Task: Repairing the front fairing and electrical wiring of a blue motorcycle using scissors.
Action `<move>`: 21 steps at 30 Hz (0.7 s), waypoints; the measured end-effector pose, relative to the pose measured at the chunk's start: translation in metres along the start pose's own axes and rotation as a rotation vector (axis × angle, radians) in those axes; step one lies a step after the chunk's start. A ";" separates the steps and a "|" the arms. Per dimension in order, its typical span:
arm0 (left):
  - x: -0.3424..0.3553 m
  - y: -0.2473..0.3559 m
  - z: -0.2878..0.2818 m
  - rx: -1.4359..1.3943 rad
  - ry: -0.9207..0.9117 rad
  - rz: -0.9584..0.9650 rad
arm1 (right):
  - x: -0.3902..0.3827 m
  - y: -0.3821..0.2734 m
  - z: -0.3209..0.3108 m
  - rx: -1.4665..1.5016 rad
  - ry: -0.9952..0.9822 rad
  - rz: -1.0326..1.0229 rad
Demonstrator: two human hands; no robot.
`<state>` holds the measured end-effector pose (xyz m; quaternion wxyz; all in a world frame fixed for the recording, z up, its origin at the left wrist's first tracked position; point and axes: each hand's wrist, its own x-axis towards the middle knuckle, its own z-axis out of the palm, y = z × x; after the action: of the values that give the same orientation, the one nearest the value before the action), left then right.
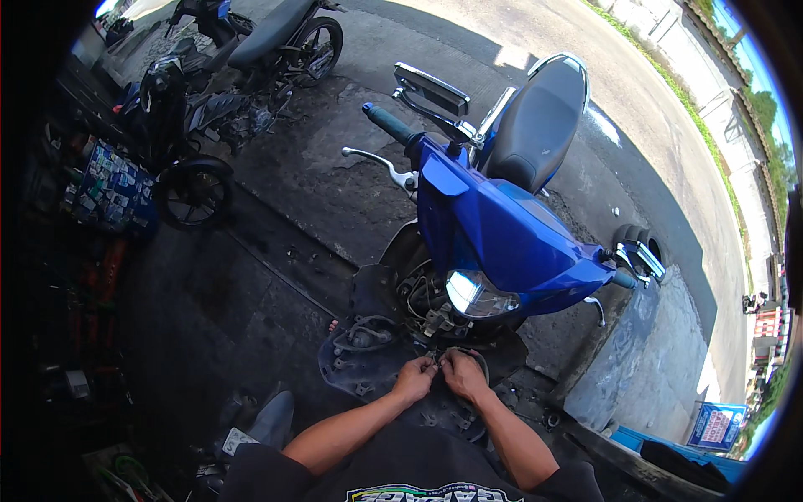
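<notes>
My left hand (416, 379) and my right hand (464, 373) meet in front of a blue motor scooter (502, 222). Fingers on both hands are pinched together at nearly the same spot, and what is between them is too small to make out. Beneath my hands lies a dark front panel (339, 378) with its inner side up and some fittings and cables on it. Just beyond my fingers, wiring and metal parts (437, 320) show in the scooter's opened front. The headlight (478, 293) sits above that opening.
Brake levers (378, 159) and mirrors (431, 90) stick out on both sides of the scooter. A partly stripped motorcycle (251, 92) stands at the far left, near a sticker-covered box (113, 188). Tyres (640, 238) lie at the right; a blue sign (718, 425) stands lower right.
</notes>
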<state>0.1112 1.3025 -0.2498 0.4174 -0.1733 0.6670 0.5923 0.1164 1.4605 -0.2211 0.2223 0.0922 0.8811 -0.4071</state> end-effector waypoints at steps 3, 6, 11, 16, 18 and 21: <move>-0.002 0.004 0.002 0.058 0.036 0.045 | 0.001 -0.003 0.004 -0.034 0.040 0.066; -0.003 0.002 0.002 0.062 0.050 0.052 | 0.000 -0.003 0.007 -0.034 0.074 0.062; -0.001 0.009 0.002 -0.023 0.100 0.039 | 0.001 -0.004 0.008 -0.042 0.101 0.015; 0.000 0.005 0.002 -0.206 0.160 -0.003 | -0.005 -0.014 0.000 0.111 0.242 0.078; -0.002 0.007 0.001 -0.252 0.162 -0.020 | -0.014 -0.014 0.002 0.074 0.128 -0.039; -0.002 0.009 0.002 -0.256 0.139 -0.038 | -0.014 -0.014 0.005 0.138 0.123 -0.061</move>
<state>0.1069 1.3058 -0.2427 0.3557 -0.2781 0.6101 0.6511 0.1258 1.4478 -0.2084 0.1484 0.1053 0.8655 -0.4668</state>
